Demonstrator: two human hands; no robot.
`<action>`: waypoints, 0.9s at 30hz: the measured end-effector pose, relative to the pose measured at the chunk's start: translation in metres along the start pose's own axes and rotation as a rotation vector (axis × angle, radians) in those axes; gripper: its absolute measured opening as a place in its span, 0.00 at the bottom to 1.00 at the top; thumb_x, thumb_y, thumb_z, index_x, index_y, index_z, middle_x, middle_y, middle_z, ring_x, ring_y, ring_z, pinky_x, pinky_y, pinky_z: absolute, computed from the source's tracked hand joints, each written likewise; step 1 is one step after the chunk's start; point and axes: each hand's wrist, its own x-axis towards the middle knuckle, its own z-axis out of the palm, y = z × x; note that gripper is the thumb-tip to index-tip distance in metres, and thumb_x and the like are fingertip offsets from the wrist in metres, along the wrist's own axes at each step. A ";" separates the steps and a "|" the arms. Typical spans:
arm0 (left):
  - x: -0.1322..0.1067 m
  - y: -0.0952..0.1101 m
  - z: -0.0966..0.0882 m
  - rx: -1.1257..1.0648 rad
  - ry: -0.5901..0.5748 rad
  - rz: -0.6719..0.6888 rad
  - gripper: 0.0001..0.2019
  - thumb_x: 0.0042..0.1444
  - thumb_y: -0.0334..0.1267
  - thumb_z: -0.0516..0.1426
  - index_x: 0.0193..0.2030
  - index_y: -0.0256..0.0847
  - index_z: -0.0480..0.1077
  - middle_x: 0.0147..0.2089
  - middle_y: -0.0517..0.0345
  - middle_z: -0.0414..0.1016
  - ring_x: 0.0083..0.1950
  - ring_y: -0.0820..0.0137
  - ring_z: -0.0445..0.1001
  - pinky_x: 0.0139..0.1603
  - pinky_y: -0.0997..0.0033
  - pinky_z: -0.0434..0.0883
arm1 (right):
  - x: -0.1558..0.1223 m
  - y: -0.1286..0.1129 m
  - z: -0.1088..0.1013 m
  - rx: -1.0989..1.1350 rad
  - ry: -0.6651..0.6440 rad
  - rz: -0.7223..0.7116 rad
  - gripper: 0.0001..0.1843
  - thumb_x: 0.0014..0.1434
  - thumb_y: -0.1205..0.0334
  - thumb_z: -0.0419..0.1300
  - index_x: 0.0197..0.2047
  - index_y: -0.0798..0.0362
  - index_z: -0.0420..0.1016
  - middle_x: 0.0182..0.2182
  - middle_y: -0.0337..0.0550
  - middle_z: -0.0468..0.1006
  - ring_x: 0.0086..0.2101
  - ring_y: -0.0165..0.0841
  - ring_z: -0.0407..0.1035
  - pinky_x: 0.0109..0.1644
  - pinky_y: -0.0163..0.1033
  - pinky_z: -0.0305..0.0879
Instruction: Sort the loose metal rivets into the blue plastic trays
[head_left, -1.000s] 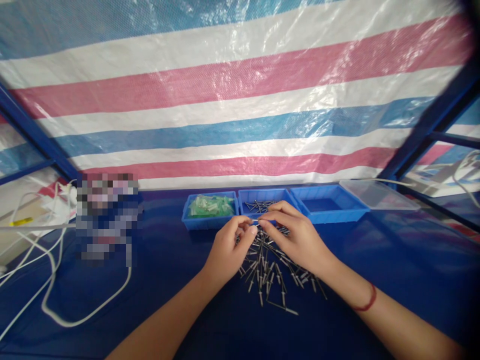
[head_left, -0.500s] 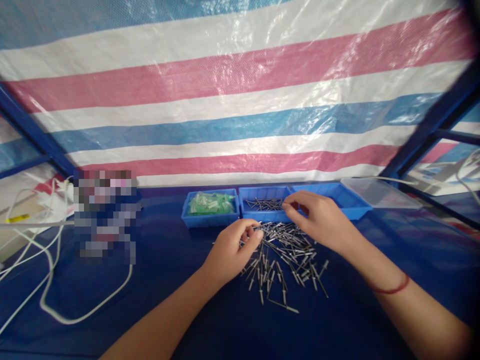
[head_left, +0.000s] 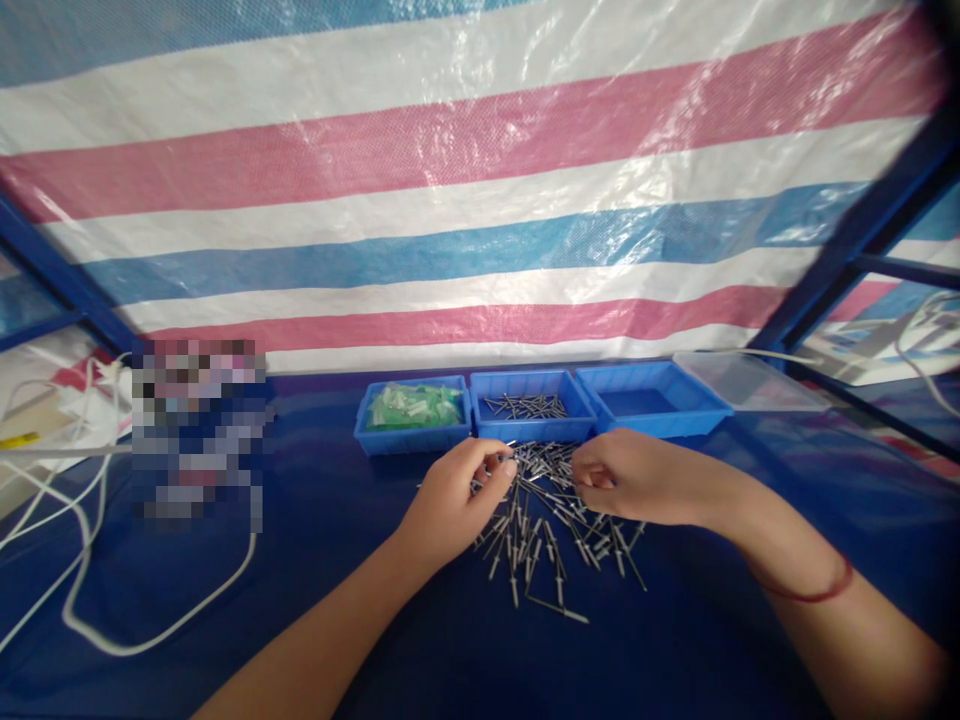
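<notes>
Loose blind rivets (head_left: 559,550) lie in a spread pile on the dark blue table (head_left: 660,650). My left hand (head_left: 457,500) is over the pile's left side, thumb and fingers curled toward each other. Metallic bits show around its fingertips, but I cannot make out what it holds. On the pile's right side is my right hand (head_left: 637,478), fingers folded inward and palm side hidden; what they hold, if anything, does not show. Just behind the pile stands a blue bin (head_left: 536,428) with thin metal pins (head_left: 525,406) in it.
To the left, another blue bin (head_left: 412,440) holds green plastic packets (head_left: 416,405). A third blue bin (head_left: 712,405) stands on the right, beside a clear plastic lid (head_left: 757,385). White cables (head_left: 150,645) trail over the left side. Striped sheeting (head_left: 450,230) hangs behind.
My right hand has drawn back from the middle bin's right edge, down to the rivet pile, fingers more curled. My left hand keeps nearly the same pose. The view has shifted slightly.
</notes>
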 end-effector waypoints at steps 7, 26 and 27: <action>0.000 0.000 0.000 0.004 -0.005 0.005 0.09 0.63 0.39 0.52 0.45 0.40 0.71 0.36 0.57 0.73 0.37 0.70 0.71 0.39 0.73 0.66 | 0.008 -0.007 0.011 -0.186 0.027 0.158 0.11 0.53 0.65 0.53 0.23 0.53 0.73 0.22 0.44 0.77 0.25 0.32 0.70 0.27 0.35 0.51; 0.000 -0.001 0.000 0.049 0.017 0.016 0.09 0.63 0.38 0.51 0.44 0.41 0.70 0.36 0.57 0.73 0.38 0.69 0.72 0.40 0.71 0.68 | 0.017 -0.023 0.029 -0.307 0.140 0.277 0.07 0.52 0.64 0.55 0.27 0.54 0.73 0.27 0.50 0.77 0.31 0.41 0.74 0.27 0.37 0.53; 0.000 -0.001 0.000 0.051 0.018 0.020 0.09 0.63 0.38 0.51 0.44 0.41 0.70 0.36 0.57 0.73 0.37 0.69 0.72 0.40 0.71 0.68 | 0.017 -0.023 0.029 -0.306 0.146 0.275 0.07 0.52 0.63 0.55 0.27 0.54 0.73 0.27 0.50 0.77 0.31 0.41 0.74 0.28 0.37 0.54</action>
